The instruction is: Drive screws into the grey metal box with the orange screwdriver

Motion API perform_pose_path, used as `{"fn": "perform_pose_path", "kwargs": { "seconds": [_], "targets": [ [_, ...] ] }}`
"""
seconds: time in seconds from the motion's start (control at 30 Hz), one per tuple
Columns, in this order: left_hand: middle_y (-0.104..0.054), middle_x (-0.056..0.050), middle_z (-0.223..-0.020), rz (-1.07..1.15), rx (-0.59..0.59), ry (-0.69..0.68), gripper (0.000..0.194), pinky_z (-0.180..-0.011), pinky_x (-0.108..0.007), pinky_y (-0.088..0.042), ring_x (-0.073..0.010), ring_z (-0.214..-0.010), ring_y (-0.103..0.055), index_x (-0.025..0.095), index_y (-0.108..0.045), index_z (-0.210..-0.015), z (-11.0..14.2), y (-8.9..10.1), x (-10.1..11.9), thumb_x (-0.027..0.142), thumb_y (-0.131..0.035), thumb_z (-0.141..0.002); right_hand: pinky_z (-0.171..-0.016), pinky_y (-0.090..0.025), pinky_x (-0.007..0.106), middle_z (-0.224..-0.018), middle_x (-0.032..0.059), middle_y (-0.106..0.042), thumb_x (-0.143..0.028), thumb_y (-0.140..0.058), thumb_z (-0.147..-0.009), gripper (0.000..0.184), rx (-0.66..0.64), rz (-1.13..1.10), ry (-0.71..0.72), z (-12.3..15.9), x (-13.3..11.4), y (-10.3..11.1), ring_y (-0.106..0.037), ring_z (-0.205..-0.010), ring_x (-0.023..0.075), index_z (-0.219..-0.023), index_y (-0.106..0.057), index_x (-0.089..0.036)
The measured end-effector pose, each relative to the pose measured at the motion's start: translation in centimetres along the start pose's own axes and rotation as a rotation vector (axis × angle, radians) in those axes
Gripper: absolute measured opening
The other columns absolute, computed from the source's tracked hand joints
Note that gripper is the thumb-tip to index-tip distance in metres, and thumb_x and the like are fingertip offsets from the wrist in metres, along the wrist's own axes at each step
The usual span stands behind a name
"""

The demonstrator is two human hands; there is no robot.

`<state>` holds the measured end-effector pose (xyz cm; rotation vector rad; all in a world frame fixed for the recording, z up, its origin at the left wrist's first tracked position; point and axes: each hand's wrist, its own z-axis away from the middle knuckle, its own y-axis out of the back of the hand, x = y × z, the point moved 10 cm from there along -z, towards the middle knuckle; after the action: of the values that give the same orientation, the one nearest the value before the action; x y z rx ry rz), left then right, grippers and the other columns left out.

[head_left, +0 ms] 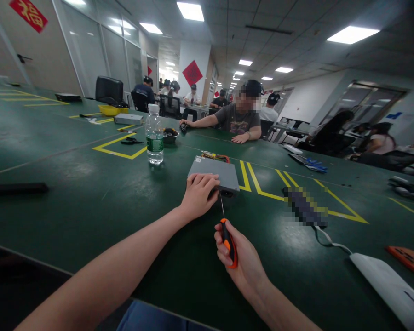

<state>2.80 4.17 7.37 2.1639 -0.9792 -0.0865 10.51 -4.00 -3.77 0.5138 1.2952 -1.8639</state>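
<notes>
A grey metal computer power supply (224, 174) lies on the green table in front of me, with colored wires bunched at its far side and a dark socket on its near face. Over its near left corner lies my left hand (200, 192), fingers bent on the top and thumb down by the near face, steadying the box. My right hand (237, 248) is wrapped round the orange and black handle of a screwdriver (228, 243). The thin shaft points up and away, its tip at the near face of the power supply; the exact contact point is too small to make out.
Left of the power supply stands a water bottle (154, 138), with a metal bowl (170, 134) behind it. On the right are a pixelated dark object (304, 207), a white device (388, 285) and an orange phone (409, 262). A person (239, 115) sits across the table.
</notes>
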Motion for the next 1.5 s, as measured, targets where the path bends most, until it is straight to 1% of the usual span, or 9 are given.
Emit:
{"fn": "perform_pose_path", "kwargs": {
  "seconds": [0.13,0.23,0.47,0.63,0.83,1.0,1.17,1.27,1.5],
  "targets": [
    [-0.051,-0.004,-0.127,-0.017,-0.034,-0.069,0.036,-0.099,-0.042,-0.022,-0.0225,-0.117,-0.043,0.026,-0.050,-0.113,0.3,-0.3,0.6,0.028,-0.059,-0.079,-0.040,-0.032,0.014,-0.067,-0.0004,-0.056,-0.021,-0.071,-0.064,0.021,-0.048,0.006,0.002,0.3,0.0,-0.8,-0.043,-0.048,0.0041,-0.079,-0.057,-0.013],
    [-0.047,-0.004,-0.131,-0.045,-0.034,-0.156,0.021,-0.100,-0.045,-0.018,-0.0240,-0.120,-0.040,0.028,-0.058,-0.101,0.6,-0.4,1.4,0.030,-0.059,-0.080,-0.043,-0.033,0.015,-0.068,-0.0004,-0.056,-0.016,-0.072,-0.060,0.025,-0.075,0.010,0.009,0.4,0.1,-1.4,-0.045,-0.051,0.0050,-0.080,-0.057,-0.014],
    [-0.054,0.000,-0.124,-0.028,0.039,-0.196,0.008,-0.095,-0.044,-0.021,-0.0218,-0.117,-0.041,0.027,-0.063,-0.079,0.8,-0.5,1.2,0.029,-0.057,-0.083,-0.055,-0.043,0.021,-0.079,0.0027,-0.056,-0.034,-0.067,-0.069,0.031,-0.071,0.167,0.096,0.2,-0.9,-1.2,-0.051,-0.062,0.0100,-0.091,-0.056,-0.014],
    [-0.056,0.001,-0.122,-0.009,0.052,-0.177,0.010,-0.092,-0.043,-0.022,-0.0209,-0.115,-0.043,0.027,-0.064,-0.078,0.7,-0.5,1.0,0.031,-0.057,-0.084,-0.075,-0.048,0.033,-0.101,0.0073,-0.055,-0.038,-0.050,-0.084,0.031,0.071,0.874,0.665,3.9,-6.7,-1.1,-0.056,-0.089,0.0190,-0.110,-0.048,-0.021],
    [-0.057,0.002,-0.122,0.016,0.040,-0.167,0.010,-0.092,-0.041,-0.023,-0.0198,-0.116,-0.042,0.027,-0.064,-0.081,0.6,-0.4,0.8,0.030,-0.055,-0.085,-0.089,-0.043,0.039,-0.121,0.0132,-0.054,-0.021,-0.048,-0.081,0.035,-0.669,1.817,1.441,10.9,-4.0,-8.5,-0.049,-0.111,0.0252,-0.115,-0.054,-0.017],
    [-0.057,0.003,-0.121,0.016,0.009,-0.149,0.011,-0.093,-0.041,-0.023,-0.0194,-0.117,-0.042,0.028,-0.064,-0.082,0.5,-0.4,0.7,0.030,-0.054,-0.085,-0.089,-0.044,0.031,-0.114,0.0092,-0.062,-0.012,-0.044,-0.087,0.028,-0.731,1.955,1.735,11.2,-3.3,-8.2,-0.052,-0.110,0.0199,-0.111,-0.058,-0.016],
    [-0.056,0.003,-0.122,0.006,-0.051,-0.117,0.023,-0.095,-0.039,-0.023,-0.0178,-0.118,-0.043,0.028,-0.061,-0.092,0.4,-0.4,0.9,0.013,-0.046,-0.083,-0.072,-0.049,0.029,-0.099,0.0062,-0.068,-0.015,-0.058,-0.082,0.022,-0.515,1.845,1.837,10.6,-4.0,-6.7,-0.061,-0.084,0.0167,-0.103,-0.059,-0.024],
    [-0.057,0.001,-0.121,0.019,-0.049,-0.062,0.031,-0.094,-0.036,-0.025,-0.0163,-0.115,-0.046,0.026,-0.054,-0.107,0.2,-0.3,0.4,0.011,-0.042,-0.083,-0.059,-0.048,0.027,-0.102,0.0058,-0.067,-0.014,-0.060,-0.081,0.016,-0.552,1.788,1.737,9.9,-3.6,-6.1,-0.061,-0.072,0.0143,-0.092,-0.059,-0.025],
    [-0.054,0.000,-0.126,-0.027,-0.025,-0.052,0.033,-0.096,-0.036,-0.025,-0.0175,-0.117,-0.045,0.025,-0.050,-0.117,0.2,-0.3,0.4,0.018,-0.043,-0.085,-0.068,-0.053,0.028,-0.108,0.0151,-0.059,-0.021,-0.046,-0.088,0.028,-0.546,1.803,1.533,8.7,-3.3,-6.9,-0.062,-0.088,0.0195,-0.114,-0.054,-0.018]
  ]
}}
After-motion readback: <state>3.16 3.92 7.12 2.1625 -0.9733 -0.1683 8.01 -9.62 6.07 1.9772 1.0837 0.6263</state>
